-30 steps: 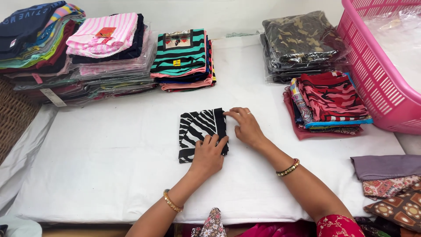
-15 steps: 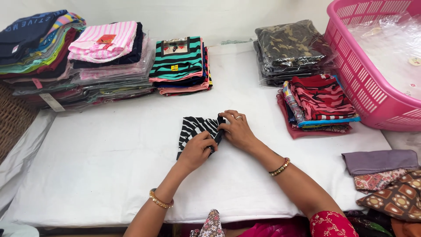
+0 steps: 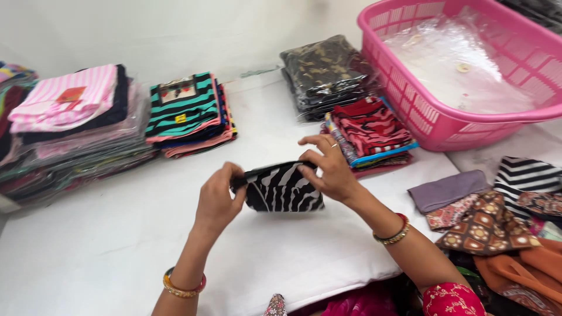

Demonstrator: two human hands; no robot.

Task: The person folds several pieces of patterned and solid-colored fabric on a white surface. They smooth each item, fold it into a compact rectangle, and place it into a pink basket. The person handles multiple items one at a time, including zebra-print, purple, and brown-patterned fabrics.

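The left hand (image 3: pixel 218 198) pinches the left top corner of the zebra cloth (image 3: pixel 283 188), thumb and fingers pressed together on the edge; the right hand (image 3: pixel 329 167) grips the right top corner, its other fingers spread loosely above. Half a second ago the cloth lay folded flat on the white table (image 3: pixel 105 257) under both hands; now its top edge is lifted and stretched between them, the lower part hanging toward the surface, so the folded piece has left the table and is in the air, carried rather than being pressed. I cannot tell whether its bottom edge touches the table. From the hands outward: at one o'clock, near the right hand, sits a red striped stack (image 3: pixel 374 126), and beyond it a dark bagged stack (image 3: pixel 325 73). At two o'clock stands the pink basket (image 3: pixel 410 105) with clear plastic bags (image 3: pixel 456 64) inside. At eleven o'clock lies a teal striped stack (image 3: pixel 187 108), and farther at ten o'clock a tall pile topped by a pink striped piece (image 3: pixel 64 99). At three to four o'clock loose patterned cloths (image 3: pixel 486 225) lie heaped at the table's edge.
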